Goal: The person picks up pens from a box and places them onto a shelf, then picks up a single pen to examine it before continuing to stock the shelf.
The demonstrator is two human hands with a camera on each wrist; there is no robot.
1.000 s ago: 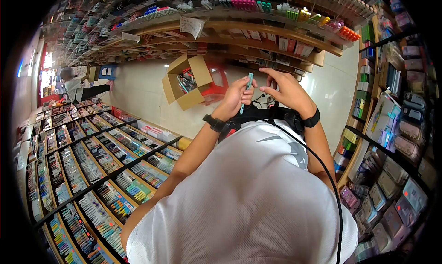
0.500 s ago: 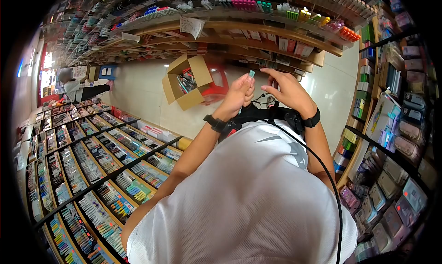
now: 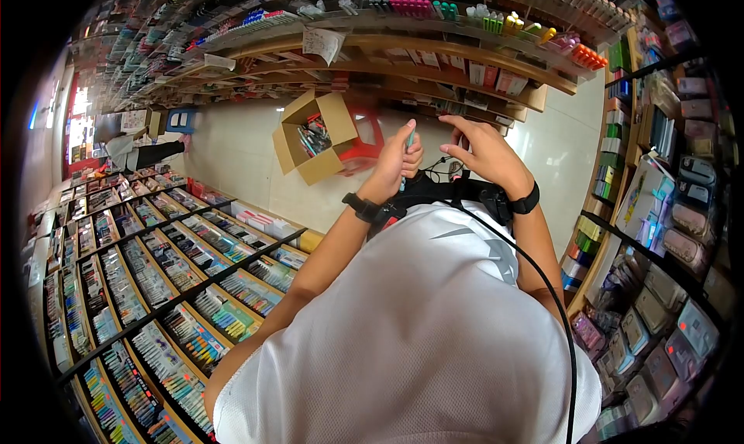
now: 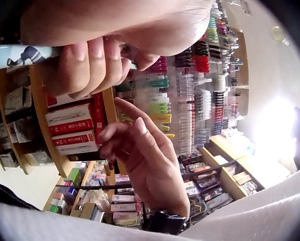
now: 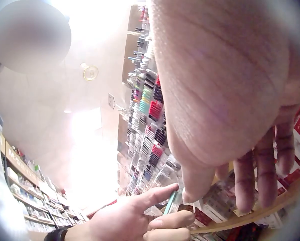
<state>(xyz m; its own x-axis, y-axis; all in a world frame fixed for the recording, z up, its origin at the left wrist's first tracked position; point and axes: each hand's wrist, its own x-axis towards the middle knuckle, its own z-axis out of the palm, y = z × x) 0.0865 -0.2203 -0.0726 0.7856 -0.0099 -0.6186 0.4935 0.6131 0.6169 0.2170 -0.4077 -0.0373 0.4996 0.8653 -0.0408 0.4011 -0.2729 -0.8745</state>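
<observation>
My left hand [image 3: 397, 163] grips a slim, pale teal pen-like item [image 4: 24, 56] with a small black-and-white printed figure on it. Its fingers curl round the middle and the thumb lies along it. In the right wrist view, one teal end [image 5: 171, 203] shows beside the thumb; the fingers hide much of the rest. Just to the right, my right hand [image 3: 490, 156] hovers with relaxed, slightly bent fingers and holds nothing. Both hands are in front of the waist, apart from each other.
An open cardboard box [image 3: 337, 118] of pens stands on the floor by a red plastic stool [image 3: 369, 128]. Shelves of markers [image 3: 411, 8] run along the front, a pen display [image 3: 167, 266] lies left, and pouches [image 3: 690, 215] hang right. Another person [image 3: 136, 151] is far left.
The teal item has turned in my left hand, and less of it shows now. The left thumb has straightened upward along it. My right hand has hardly moved.
</observation>
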